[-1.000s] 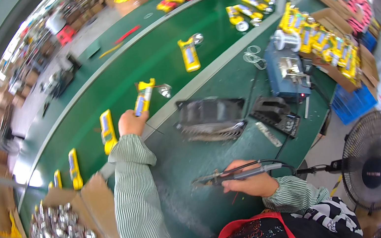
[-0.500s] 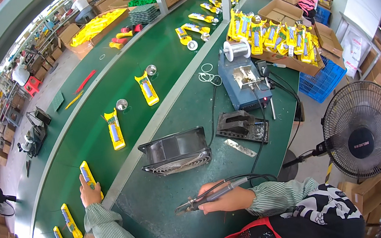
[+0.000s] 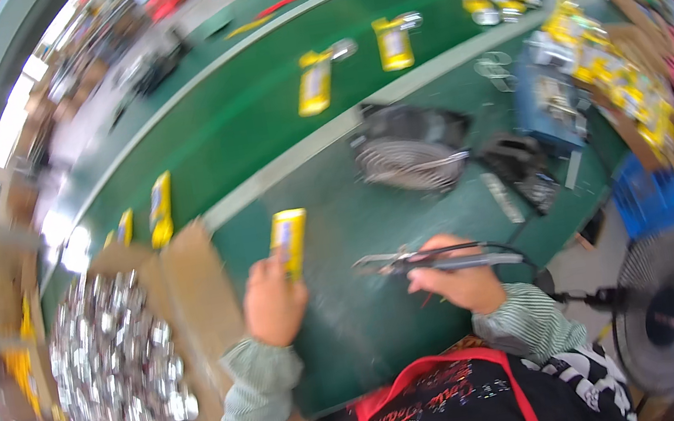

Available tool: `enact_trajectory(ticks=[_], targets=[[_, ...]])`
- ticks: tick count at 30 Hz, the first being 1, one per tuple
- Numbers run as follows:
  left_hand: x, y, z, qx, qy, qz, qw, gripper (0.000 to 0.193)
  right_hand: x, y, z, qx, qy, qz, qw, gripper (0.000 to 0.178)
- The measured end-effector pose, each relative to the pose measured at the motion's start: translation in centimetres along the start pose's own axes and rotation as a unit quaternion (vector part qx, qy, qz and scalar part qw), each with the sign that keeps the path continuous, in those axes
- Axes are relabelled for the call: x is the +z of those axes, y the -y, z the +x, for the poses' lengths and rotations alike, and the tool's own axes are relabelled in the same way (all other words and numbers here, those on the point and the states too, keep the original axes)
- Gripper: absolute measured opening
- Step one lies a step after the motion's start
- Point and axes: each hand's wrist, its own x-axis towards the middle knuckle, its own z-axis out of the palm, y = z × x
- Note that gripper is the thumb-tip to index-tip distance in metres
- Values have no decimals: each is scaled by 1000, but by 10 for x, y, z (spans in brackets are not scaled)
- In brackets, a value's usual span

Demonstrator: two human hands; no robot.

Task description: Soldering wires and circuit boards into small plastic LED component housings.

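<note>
We show, on a dark green desk [image 3: 343, 333], a left hand [image 3: 276, 304] with its fingers closed around the near end of a long, narrow yellow plastic casing [image 3: 291, 240]; the casing points away from the wearer, and we cannot tell whether it touches the surface below. To its right, we see the right hand [image 3: 458, 279] closed, pen-fashion, around a slim grey-and-black corded soldering tool [image 3: 473, 260], whose metal tip points left and lies apart from the casing. Beyond the tool we note a square black fan with a round wire guard [image 3: 413, 145], and to its right a black tool stand [image 3: 520, 168], a flat pale metal strip [image 3: 501, 197] and a blue box-shaped machine [image 3: 544, 112]. At the left, we find an open brown cardboard box [image 3: 193, 304] filled with shiny silver round parts [image 3: 121, 377]. Along the far side of the desk runs a green conveyor belt [image 3: 220, 141]; on it we mark two similar yellow pieces with silver round ends [image 3: 315, 82] near the middle. We place a black round-caged fan [image 3: 667, 317] at lower right. Blur hides finer detail from us.
</note>
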Motion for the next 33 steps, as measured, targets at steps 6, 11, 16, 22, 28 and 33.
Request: enact_trajectory(ticks=[6, 11, 16, 22, 28, 33], targets=[[9, -21, -93, -13, -25, -13, 1000, 55, 23, -1, -6, -22, 9, 15, 1000, 12], [-15, 48, -111, -87, -128, 35, 987, 37, 31, -8, -13, -16, 0, -10, 1000, 15], [-59, 174, -127, -224, -152, 265, 925, 22, 34, -7, -19, -30, 13, -39, 999, 15], [-105, 166, -138, -290, -352, 280, 845, 48, 23, -2, -23, -23, -17, -9, 1000, 17], [-52, 198, -229, -507, -293, 398, 706, 63, -16, 9, -26, -56, -99, -45, 993, 17], [-42, 234, -315, -545, -375, 383, 645, 69, -55, 32, -29, -119, -155, -48, 979, 18]])
